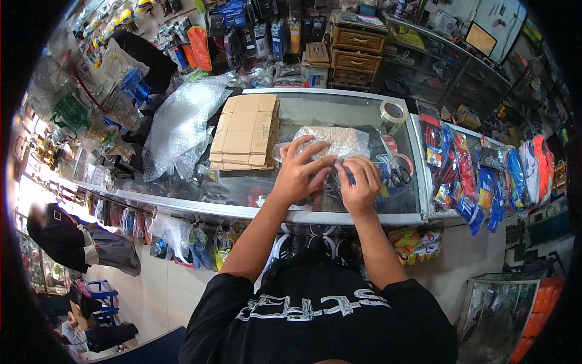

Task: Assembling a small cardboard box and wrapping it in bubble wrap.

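Note:
A small bundle in clear bubble wrap (pixel 339 136) lies on the glass counter (pixel 303 108) in front of me; the wrap mostly hides what is inside. My left hand (pixel 298 171) rests over the bundle's near left side, its fingers spread. Beside it, my right hand (pixel 362 183) is closed, thumb and fingers pinched at the wrap's near edge. The fingertips of the two hands almost meet. Just right of the bundle are scissors (pixel 395 168) with dark handles and a red-edged roll (pixel 404 162). A wide roll of clear tape (pixel 393 111) sits farther back.
Flattened brown cardboard (pixel 245 130) is stacked left of the bundle. Beyond it lies a large bubble wrap sheet (pixel 185 124). Packaged goods (pixel 464 170) cover the right counter. Wooden drawers (pixel 357 51) stand behind. A person in dark clothes (pixel 63 239) is at far left.

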{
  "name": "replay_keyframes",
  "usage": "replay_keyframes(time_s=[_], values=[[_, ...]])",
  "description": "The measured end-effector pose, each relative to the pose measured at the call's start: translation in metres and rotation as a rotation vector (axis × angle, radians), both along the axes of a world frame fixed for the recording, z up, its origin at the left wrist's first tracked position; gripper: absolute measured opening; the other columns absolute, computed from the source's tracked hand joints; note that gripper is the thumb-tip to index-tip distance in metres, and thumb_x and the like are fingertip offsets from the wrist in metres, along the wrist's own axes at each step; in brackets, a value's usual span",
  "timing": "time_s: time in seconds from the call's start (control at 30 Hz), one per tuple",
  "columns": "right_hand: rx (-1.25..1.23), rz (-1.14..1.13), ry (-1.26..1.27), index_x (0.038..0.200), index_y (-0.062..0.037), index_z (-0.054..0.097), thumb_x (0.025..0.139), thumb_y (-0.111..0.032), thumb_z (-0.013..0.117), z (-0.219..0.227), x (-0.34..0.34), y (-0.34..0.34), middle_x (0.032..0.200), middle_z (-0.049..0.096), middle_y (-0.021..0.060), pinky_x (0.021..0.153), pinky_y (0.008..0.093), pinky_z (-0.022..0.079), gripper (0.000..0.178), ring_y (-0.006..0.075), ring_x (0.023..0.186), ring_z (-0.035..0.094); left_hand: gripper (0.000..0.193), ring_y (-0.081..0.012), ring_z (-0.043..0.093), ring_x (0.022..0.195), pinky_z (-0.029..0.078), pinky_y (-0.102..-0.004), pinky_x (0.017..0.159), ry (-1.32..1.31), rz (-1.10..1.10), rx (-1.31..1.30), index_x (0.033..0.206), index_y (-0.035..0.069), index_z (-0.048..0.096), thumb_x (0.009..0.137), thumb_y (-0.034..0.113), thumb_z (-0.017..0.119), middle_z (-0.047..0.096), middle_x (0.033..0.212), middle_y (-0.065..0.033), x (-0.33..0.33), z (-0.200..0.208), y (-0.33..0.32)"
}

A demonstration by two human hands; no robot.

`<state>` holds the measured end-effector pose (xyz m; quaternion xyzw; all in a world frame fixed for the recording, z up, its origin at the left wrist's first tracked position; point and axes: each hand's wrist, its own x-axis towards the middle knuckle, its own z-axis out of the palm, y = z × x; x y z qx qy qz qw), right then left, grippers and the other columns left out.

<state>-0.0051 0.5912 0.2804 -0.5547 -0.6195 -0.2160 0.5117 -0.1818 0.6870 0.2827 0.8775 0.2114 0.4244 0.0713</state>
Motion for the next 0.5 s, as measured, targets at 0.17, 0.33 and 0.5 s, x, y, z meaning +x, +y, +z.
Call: replay_keyframes(time_s=[0.17,0.33,0.5], values=[[-0.019,0.004,0.000,0.104,-0.0053,0.075,0.086,-0.008,0.089,0.0011,0.0006,0.0001,0.106,0.077,0.0087,0.093,0.0444,0.056,0.023,0.0326,0.105,0.074,0.036,-0.0326,0.055,0.141,0.036,-0.0514,0.111,-0.008,0.005,-0.008,0.124,0.027,0.084,0.089,0.020,0.083,0.070,0.146,0.0000,0.0015,-0.0010,0.0011],[-0.046,0.028,0.006,0.104,-0.0034,0.079,0.084,-0.006,0.088,0.0037,-0.0002,-0.0014,0.106,0.077,0.0106,0.095,0.0454,0.057,0.023,0.0344,0.106,0.073,0.039,-0.0323,0.055,0.142,0.036,-0.0507,0.112,0.008,0.016,-0.007,0.127,0.028,0.083,0.089,0.018,0.082,0.070,0.147,0.0005,-0.0001,-0.0039,0.0031],[-0.091,0.036,-0.015,0.109,-0.0034,0.081,0.081,-0.003,0.088,0.0042,-0.0002,-0.0017,0.111,0.074,0.0100,0.096,0.0469,0.057,0.029,0.0343,0.112,0.070,0.044,-0.0319,0.054,0.143,0.036,-0.0501,0.112,0.010,0.015,-0.037,0.130,0.029,0.082,0.088,0.016,0.082,0.069,0.148,0.0008,-0.0004,-0.0023,0.0025]])
